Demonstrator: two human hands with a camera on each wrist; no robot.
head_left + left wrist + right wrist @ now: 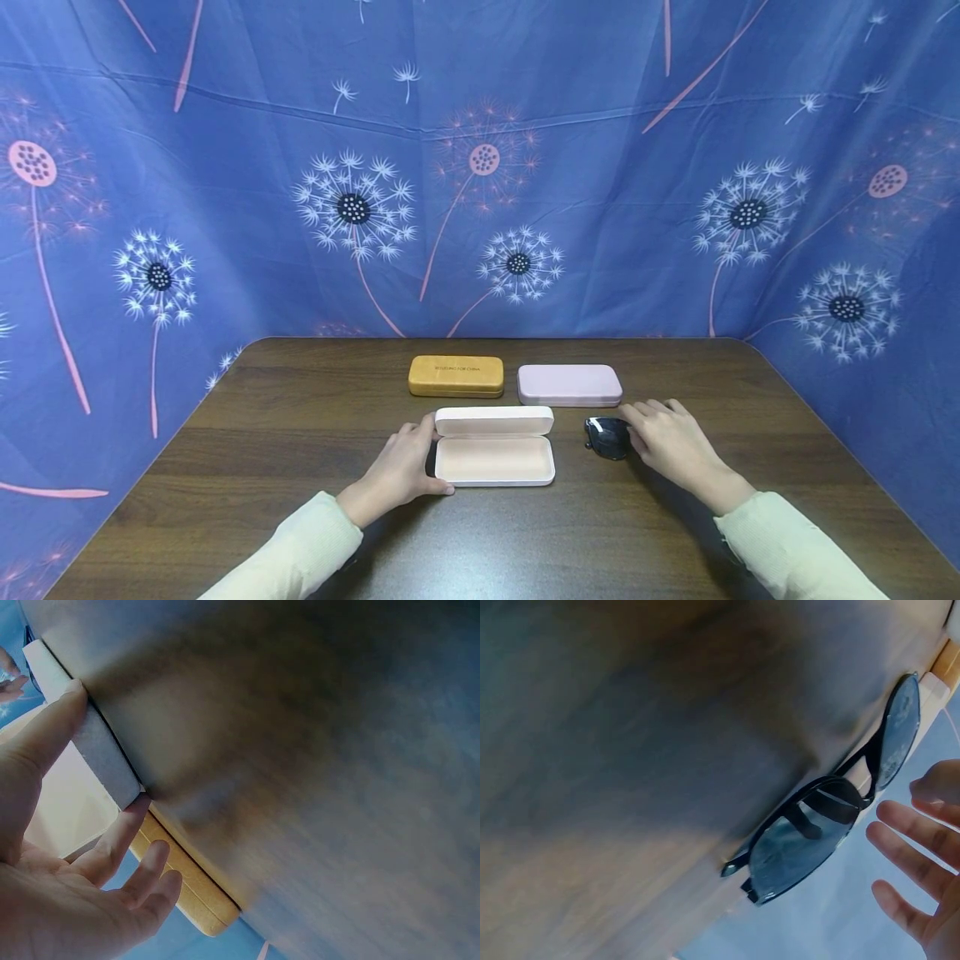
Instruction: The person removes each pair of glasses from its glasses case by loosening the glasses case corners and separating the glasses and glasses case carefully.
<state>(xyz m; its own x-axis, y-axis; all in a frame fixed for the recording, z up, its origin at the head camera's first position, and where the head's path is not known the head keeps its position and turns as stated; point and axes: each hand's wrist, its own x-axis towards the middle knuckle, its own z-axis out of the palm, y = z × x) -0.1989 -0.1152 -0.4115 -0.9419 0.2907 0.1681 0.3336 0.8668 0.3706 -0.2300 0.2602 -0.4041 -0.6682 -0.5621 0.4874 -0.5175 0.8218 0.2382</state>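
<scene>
A white glasses case [495,482] lies on the table with its lid [495,422] raised, its pale lining showing and nothing inside. My left hand [397,467] grips its left end, thumb at the front edge and fingers toward the back; the left wrist view shows the thumb and a fingertip against the case's side [105,754]. To the right of the case rests a pair of dark sunglasses [607,439]. My right hand [675,442] is just beside them, overlapping them in the head view. In the right wrist view its fingers are spread, near the sunglasses [799,855].
Behind the white case are a closed yellow glasses case [456,383] with lettering on top and a closed pale pink glasses case [570,386]. A blue curtain [600,208] with dandelion prints hangs around the back and sides of the brown wooden table [322,375].
</scene>
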